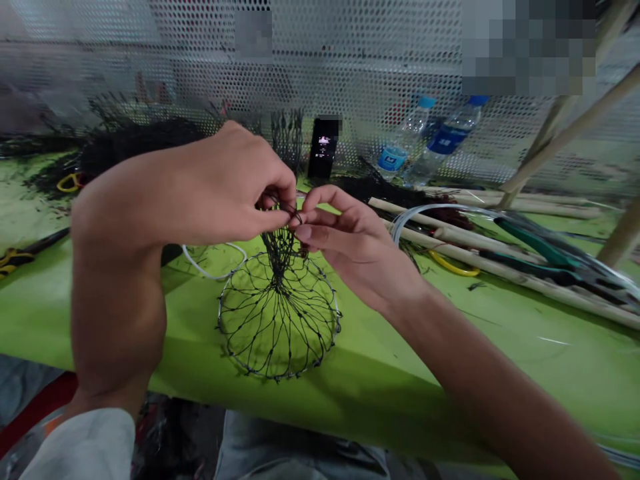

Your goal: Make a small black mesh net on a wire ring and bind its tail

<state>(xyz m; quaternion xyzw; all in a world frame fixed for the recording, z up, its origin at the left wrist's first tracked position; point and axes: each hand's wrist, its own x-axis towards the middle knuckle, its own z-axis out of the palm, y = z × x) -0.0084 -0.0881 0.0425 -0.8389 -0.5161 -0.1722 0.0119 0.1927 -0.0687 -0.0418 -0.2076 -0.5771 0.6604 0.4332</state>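
Note:
A black knotted net (278, 270) hangs gathered beneath my hands and fans out below to a thin metal hoop (220, 320), tied on all around its rim. My left hand (235, 187) is closed on the bunched upper part of the net, knuckles up. Close against it, my right hand (345, 240) pinches black strands of the net between thumb and fingers. The fingertips of both hands nearly meet. Folds of net inside my left fist are partly hidden.
On the green table (200, 347) lie wooden sticks (525, 273), green-handled pliers (540, 247) and a coil of clear line (425, 208). Behind stand a phone (323, 150) and two water bottles (445, 140) against a perforated metal panel (350, 73). Dark netting (135, 143) is heaped at left.

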